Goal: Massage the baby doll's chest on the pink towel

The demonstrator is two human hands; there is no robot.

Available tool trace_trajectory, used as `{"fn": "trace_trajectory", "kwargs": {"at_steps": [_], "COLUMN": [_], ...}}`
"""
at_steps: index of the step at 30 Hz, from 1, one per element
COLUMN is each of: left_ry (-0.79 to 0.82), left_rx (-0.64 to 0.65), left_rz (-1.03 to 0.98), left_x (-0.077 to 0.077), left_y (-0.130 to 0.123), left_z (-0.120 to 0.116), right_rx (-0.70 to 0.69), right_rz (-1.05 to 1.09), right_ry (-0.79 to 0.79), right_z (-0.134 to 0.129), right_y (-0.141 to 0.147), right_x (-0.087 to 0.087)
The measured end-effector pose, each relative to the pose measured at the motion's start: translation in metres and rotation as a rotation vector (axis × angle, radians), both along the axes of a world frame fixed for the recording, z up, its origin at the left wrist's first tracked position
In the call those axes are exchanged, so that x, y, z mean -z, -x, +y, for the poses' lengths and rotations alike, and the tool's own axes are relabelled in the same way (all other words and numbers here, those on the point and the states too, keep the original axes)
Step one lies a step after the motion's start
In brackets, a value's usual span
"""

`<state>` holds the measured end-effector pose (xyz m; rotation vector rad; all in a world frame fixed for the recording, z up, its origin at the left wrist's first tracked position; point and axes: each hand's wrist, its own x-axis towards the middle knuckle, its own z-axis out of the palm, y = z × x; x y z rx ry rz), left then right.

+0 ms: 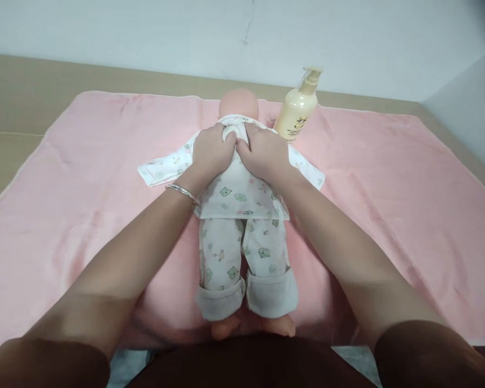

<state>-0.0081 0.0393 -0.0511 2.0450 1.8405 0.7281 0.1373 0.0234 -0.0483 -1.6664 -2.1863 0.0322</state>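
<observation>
A baby doll lies stretched out in front of me, its bald head away from me and its bare feet near my body; no face shows. It wears a white shirt with green animal prints and matching trousers with turned-up cuffs. My left hand and my right hand press on the upper shirt below the collar, side by side. Their fingers are curled into the cloth, which bunches between them, and the thumbs nearly meet. The fingertips are partly hidden. Both shirt sleeves spread outward.
A pink blanket with some creases lies under the doll on a wooden surface. Beside the doll's head, on the right, stands a cream pump bottle. A pale wall rises behind.
</observation>
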Motion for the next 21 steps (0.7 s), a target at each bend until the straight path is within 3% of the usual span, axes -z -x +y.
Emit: {"fn": "trace_trajectory", "kwargs": {"at_steps": [7,13,21], "left_ry": [-0.018,-0.014,-0.106], "left_rx": [0.057,0.096,0.097], "left_rz": [-0.019,0.051,0.172], "left_x": [0.002,-0.004,-0.013], "left_y": [0.005,0.005,-0.016], "left_z": [-0.001,-0.006,-0.038], "right_rx": [0.068,0.023,-0.140], "right_rz": [0.025,0.101,0.164], "right_ry": [0.003,0.034,0.233], "right_z": [0.003,0.002,0.008], "right_y": [-0.001,-0.003,-0.033], "right_x": [-0.007,-0.003,-0.022]}}
